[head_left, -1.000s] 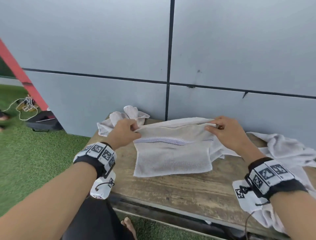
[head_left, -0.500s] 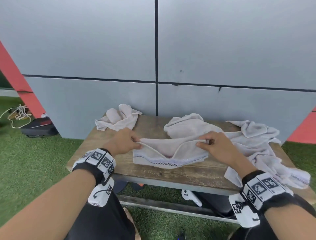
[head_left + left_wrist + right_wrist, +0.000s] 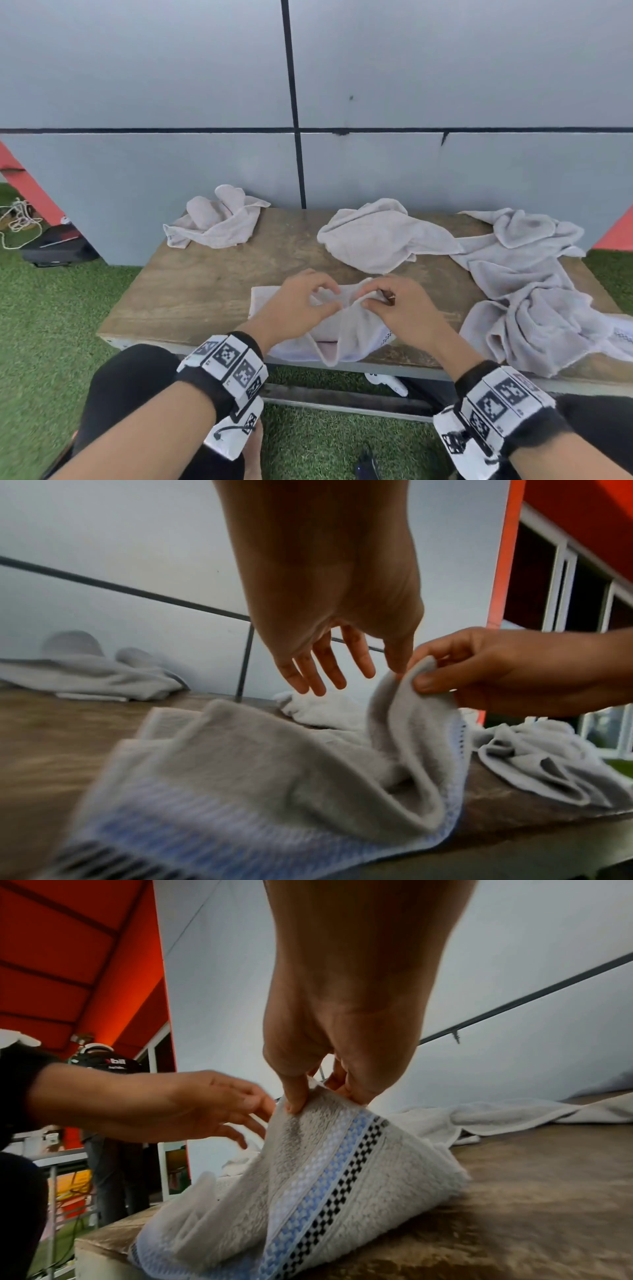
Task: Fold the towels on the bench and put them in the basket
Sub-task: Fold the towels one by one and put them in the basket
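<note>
A small white towel (image 3: 356, 332) with a blue and black checked stripe lies half folded at the front edge of the wooden bench (image 3: 205, 291), one flap hanging over it. My right hand (image 3: 364, 298) pinches a raised fold of this towel (image 3: 325, 1164) between thumb and fingers (image 3: 294, 1102). My left hand (image 3: 334, 299) hovers right beside it with its fingers (image 3: 322, 669) straight and nothing in them; the thumb just touches the cloth (image 3: 274, 750). No basket is in view.
Unfolded towels lie at the back left (image 3: 215, 219), back centre (image 3: 380, 236) and in a big heap on the right (image 3: 534, 284). A grey wall stands behind the bench. A white controller (image 3: 387, 382) lies under it, and a black case (image 3: 58, 246) sits on the grass.
Both hands moved from the towel's two ends to meet over its middle, bringing the towel to the bench's front edge. My left hand has let go of its corner.
</note>
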